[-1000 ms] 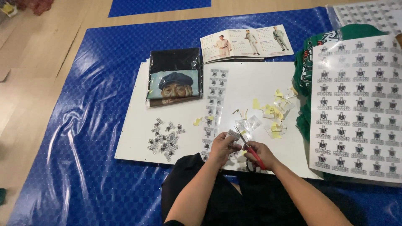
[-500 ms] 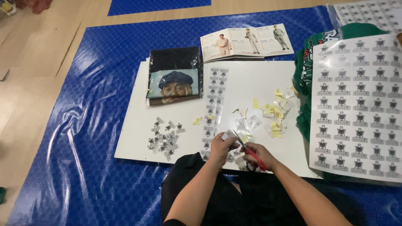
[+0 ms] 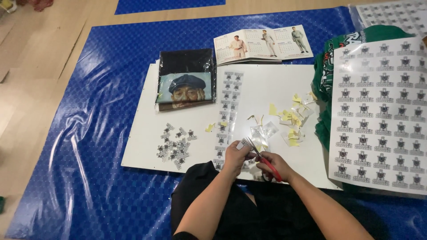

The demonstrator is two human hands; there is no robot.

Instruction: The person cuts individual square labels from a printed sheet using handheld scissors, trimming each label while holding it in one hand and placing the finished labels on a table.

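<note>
Left hand [image 3: 235, 156] pinching a small printed sticker piece [image 3: 243, 143]; right hand [image 3: 272, 165] just beside, closed around red-handled scissors [image 3: 262, 158], blades at the piece. Cut stickers [image 3: 174, 146] well left, yellow scraps [image 3: 291, 119] beyond, on white board [image 3: 275, 84].

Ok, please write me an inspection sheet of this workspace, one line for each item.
Surface: white board on blue plastic sheet.
Job's things: red-handled scissors, small sticker piece, sticker strip, pile of cut stickers.
Clutter: yellow paper scraps, folded dark shirt, open booklet, large sticker sheet, green cloth.
Hands: left hand holds the piece; right hand holds the scissors.
Cables: nothing seen.
Surroundings: wooden floor.
</note>
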